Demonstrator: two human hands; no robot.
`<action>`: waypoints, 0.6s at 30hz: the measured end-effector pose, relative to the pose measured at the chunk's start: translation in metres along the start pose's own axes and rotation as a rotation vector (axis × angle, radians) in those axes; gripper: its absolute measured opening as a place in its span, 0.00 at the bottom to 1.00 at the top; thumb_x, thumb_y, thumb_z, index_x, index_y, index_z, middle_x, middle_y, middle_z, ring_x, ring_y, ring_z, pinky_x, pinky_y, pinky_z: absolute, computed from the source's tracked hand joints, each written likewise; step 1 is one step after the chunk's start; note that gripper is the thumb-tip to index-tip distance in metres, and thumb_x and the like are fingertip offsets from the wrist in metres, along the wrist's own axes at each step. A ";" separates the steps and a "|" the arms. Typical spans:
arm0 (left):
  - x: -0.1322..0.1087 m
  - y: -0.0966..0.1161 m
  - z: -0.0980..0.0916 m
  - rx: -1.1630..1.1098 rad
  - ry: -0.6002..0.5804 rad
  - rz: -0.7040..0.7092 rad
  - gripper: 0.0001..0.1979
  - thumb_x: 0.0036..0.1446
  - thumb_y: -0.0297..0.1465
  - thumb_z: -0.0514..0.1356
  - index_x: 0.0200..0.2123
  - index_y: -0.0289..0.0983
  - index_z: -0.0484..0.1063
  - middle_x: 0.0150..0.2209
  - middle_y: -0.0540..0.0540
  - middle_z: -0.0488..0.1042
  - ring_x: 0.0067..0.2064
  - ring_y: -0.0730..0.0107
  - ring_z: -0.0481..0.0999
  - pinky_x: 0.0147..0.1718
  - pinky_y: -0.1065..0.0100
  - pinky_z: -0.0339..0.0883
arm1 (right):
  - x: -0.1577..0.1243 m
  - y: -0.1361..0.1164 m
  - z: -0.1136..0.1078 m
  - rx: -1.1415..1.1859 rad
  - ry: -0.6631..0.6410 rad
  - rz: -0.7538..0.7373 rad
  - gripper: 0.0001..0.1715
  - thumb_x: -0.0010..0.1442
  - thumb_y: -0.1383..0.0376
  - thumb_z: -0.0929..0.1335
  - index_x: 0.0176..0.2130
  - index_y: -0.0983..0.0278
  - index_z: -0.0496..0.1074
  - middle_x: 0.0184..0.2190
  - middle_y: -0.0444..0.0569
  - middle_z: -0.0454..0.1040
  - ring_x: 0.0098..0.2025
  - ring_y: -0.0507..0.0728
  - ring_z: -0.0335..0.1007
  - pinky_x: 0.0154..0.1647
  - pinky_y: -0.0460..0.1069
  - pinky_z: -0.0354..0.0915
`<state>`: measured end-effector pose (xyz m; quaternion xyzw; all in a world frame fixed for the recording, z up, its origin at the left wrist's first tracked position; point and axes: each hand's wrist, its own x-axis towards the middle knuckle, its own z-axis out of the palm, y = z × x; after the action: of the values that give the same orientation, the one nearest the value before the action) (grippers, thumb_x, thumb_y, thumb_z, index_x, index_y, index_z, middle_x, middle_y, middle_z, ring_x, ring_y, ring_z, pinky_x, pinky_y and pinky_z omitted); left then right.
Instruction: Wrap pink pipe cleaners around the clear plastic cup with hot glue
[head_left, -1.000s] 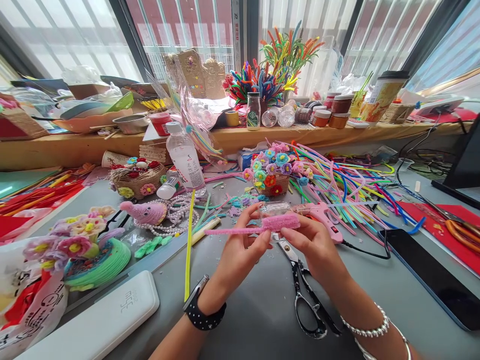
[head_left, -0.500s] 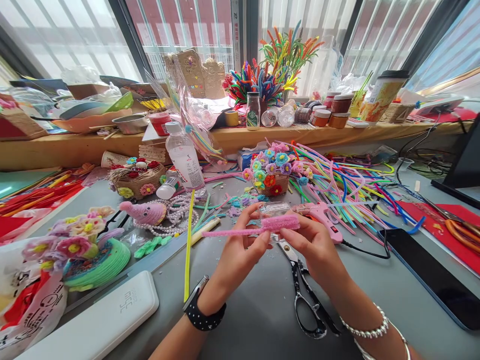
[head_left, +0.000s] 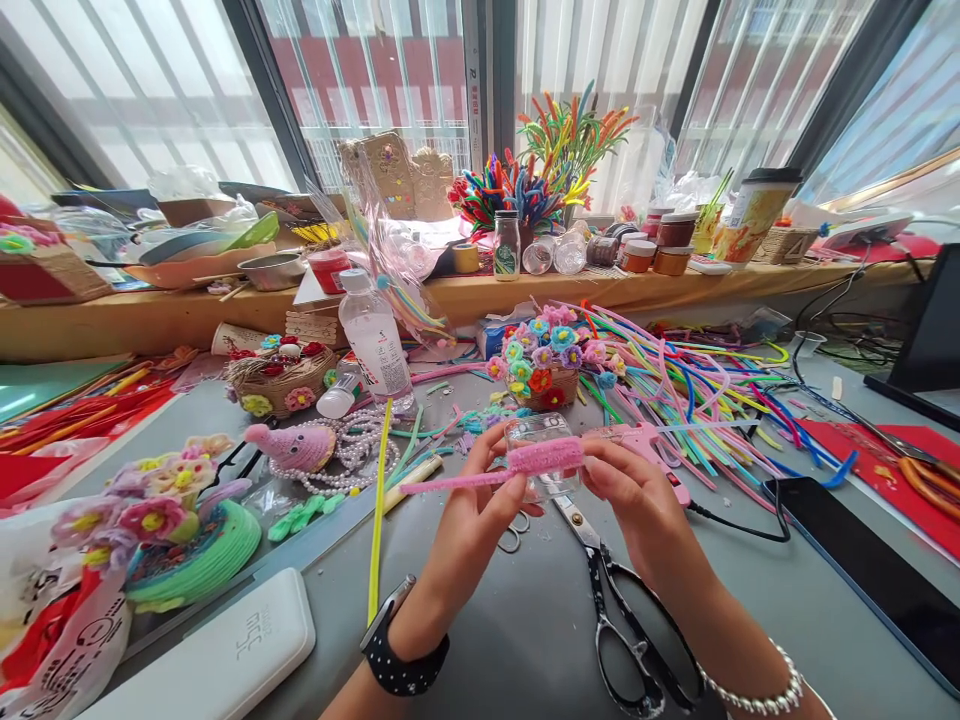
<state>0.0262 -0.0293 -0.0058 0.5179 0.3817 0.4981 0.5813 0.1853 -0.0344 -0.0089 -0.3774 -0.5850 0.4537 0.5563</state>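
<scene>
A fuzzy pink pipe cleaner (head_left: 545, 456) is folded into a short, thick bundle, with one long single strand sticking out to the left. My left hand (head_left: 476, 515) pinches it near the bundle's left end, between thumb and fingers. At the bundle's right end, my right hand (head_left: 637, 505) holds it with thumb and fingertips. Just behind the bundle shows a clear plastic box-like piece (head_left: 551, 428); whether my fingers touch it I cannot tell. Black-handled scissors (head_left: 600, 560) lie on the table below my hands. A pink glue gun (head_left: 649, 450) rests behind my right hand.
A basket of pipe-cleaner flowers (head_left: 544, 370) and many loose pipe cleaners (head_left: 690, 390) lie farther back. On the left are a water bottle (head_left: 375, 340), a pink figure (head_left: 292, 446) and a white power bank (head_left: 217, 650). A phone (head_left: 862, 570) lies at right.
Both hands and the pink bundle have shifted slightly left in view. The bundle's right end now sits at my right fingertips, and more of the clear plastic piece shows. The camera has tilted up a little.
</scene>
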 end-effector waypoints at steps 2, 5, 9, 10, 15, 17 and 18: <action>0.000 -0.001 0.000 -0.008 0.003 0.014 0.28 0.52 0.41 0.58 0.54 0.37 0.58 0.46 0.41 0.65 0.32 0.71 0.72 0.31 0.66 0.72 | -0.001 0.000 -0.001 -0.109 0.096 -0.066 0.13 0.59 0.55 0.64 0.32 0.60 0.71 0.29 0.45 0.69 0.33 0.53 0.63 0.31 0.47 0.59; -0.001 -0.003 0.001 -0.011 -0.014 0.050 0.28 0.51 0.41 0.58 0.54 0.38 0.58 0.47 0.42 0.66 0.33 0.69 0.73 0.33 0.65 0.72 | -0.002 0.000 -0.001 -0.370 0.230 -0.240 0.10 0.61 0.61 0.62 0.32 0.61 0.69 0.29 0.46 0.68 0.35 0.54 0.64 0.34 0.48 0.59; -0.003 -0.005 0.001 0.082 -0.012 0.053 0.29 0.51 0.41 0.59 0.55 0.42 0.58 0.49 0.42 0.65 0.34 0.68 0.72 0.35 0.63 0.71 | -0.003 0.001 0.000 -0.587 0.245 -0.481 0.12 0.63 0.67 0.58 0.29 0.62 0.64 0.27 0.46 0.65 0.33 0.54 0.61 0.36 0.50 0.57; -0.003 -0.005 0.001 0.112 -0.026 0.051 0.29 0.51 0.41 0.59 0.56 0.43 0.58 0.49 0.43 0.65 0.34 0.68 0.72 0.35 0.63 0.70 | -0.003 0.002 0.000 -0.595 0.242 -0.496 0.13 0.63 0.68 0.58 0.28 0.62 0.62 0.26 0.45 0.64 0.32 0.53 0.60 0.35 0.50 0.57; -0.003 -0.005 0.000 0.180 -0.078 0.068 0.28 0.53 0.41 0.57 0.56 0.42 0.57 0.49 0.43 0.63 0.34 0.68 0.71 0.35 0.65 0.69 | -0.002 0.001 0.002 -0.484 0.194 -0.414 0.15 0.64 0.65 0.58 0.25 0.62 0.58 0.22 0.41 0.57 0.25 0.51 0.53 0.26 0.47 0.53; -0.003 -0.003 0.001 0.204 -0.085 0.067 0.28 0.53 0.40 0.57 0.56 0.41 0.56 0.50 0.43 0.63 0.34 0.70 0.70 0.35 0.65 0.69 | -0.002 0.000 0.003 -0.437 0.181 -0.369 0.17 0.64 0.63 0.58 0.24 0.62 0.57 0.22 0.41 0.56 0.24 0.50 0.52 0.24 0.46 0.52; -0.003 -0.002 0.001 0.213 -0.093 0.066 0.27 0.54 0.40 0.57 0.56 0.41 0.56 0.50 0.42 0.63 0.34 0.70 0.70 0.35 0.66 0.69 | -0.003 -0.001 0.004 -0.417 0.181 -0.349 0.18 0.64 0.62 0.58 0.24 0.62 0.57 0.21 0.41 0.56 0.24 0.50 0.52 0.24 0.46 0.51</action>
<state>0.0270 -0.0328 -0.0079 0.6117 0.3878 0.4489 0.5234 0.1817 -0.0376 -0.0091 -0.4164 -0.6697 0.1852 0.5863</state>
